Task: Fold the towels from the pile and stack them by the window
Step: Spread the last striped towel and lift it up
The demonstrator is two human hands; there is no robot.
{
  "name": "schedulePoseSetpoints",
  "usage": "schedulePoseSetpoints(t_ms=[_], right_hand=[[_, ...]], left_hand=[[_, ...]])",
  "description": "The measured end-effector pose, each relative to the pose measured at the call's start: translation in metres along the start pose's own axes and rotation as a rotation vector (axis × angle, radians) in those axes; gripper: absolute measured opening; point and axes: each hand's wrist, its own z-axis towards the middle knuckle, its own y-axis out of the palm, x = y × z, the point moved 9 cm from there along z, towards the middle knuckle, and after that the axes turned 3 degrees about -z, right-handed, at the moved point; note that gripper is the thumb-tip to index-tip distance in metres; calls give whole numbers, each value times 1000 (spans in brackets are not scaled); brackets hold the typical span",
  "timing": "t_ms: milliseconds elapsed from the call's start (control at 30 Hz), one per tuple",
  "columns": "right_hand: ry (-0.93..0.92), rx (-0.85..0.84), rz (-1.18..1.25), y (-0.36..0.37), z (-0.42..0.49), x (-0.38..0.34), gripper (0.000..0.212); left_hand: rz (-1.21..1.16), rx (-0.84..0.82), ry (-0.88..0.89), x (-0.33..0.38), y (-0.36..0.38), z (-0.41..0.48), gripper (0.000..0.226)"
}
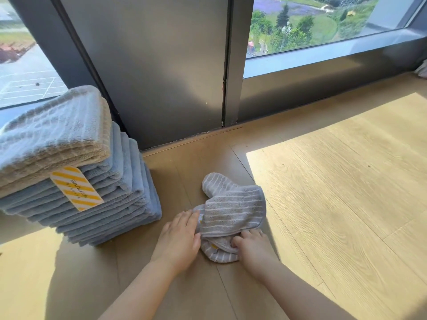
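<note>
- Wood floor (323, 181) beside window (312, 24), partly sunlit.
- Folded towel stack (76, 181) at left, near the glass.
- Striped grey towel (233, 211) crumpled on the floor, between both hands.
- Left grip (180, 236) flat, fingers straight, touching the towel's edge.
- Right grip (250, 244) curled into the near fold, apparently pinching it.

Light wood-plank floor (335, 204) — sunlit patch at right, shade toward wall. Dark grey metal wall panel (150, 65) upright behind; narrow grey vertical post (233, 65) just beside it, at right. Outdoors — green trees and lawn (300, 26) upper right, paved lot with white markings (27, 77) upper left.
</note>
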Motion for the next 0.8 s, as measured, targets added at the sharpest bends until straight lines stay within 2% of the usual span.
schedulePoseSetpoints(t_ms=[33,100,167,233,333,433,500,533,567,600,633,700,733,800], right_hand=[[-30,62,0,0,-6,-9,16],[-69,80,-35,10,-19,-24,3],[-119,36,-28,31,-25,-36,17],[-195,44,-78,39,-33,-50,13],[-286,10,-84,49,-45,-63,24],[-371,-31,-24,55,-57,-71,26],[-400,-46,-2,47,-69,-73,21],[-379,-90,96,45,-73,-71,29],[-369,-63,211,37,-74,-69,44],[-278,-8,308,29,-72,-57,54],[-186,18,415,25,-69,-45,54],[6,50,608,19,-60,-25,25],[91,24,725,22,-58,-19,20],[187,-95,958,32,-51,-23,30]], left_hand=[[-9,-14,5,0,7,-4,53],[-48,-37,-1,-2,20,-13,52],[-130,-47,-40,-10,32,-25,49],[-255,-34,-111,-25,40,-39,48],[-511,-41,-235,-47,52,-59,45],[-521,5,-297,-69,45,-71,40],[-439,58,-305,-82,33,-72,39],[-387,72,-284,-85,27,-70,38],[-344,77,-254,-86,22,-68,38],[-310,64,-224,-86,20,-64,39],[-281,41,-196,-85,20,-60,40],[-227,-5,-144,-81,23,-51,44],[-212,-25,-134,-81,27,-47,45],[-214,-60,-148,-84,35,-39,47]])
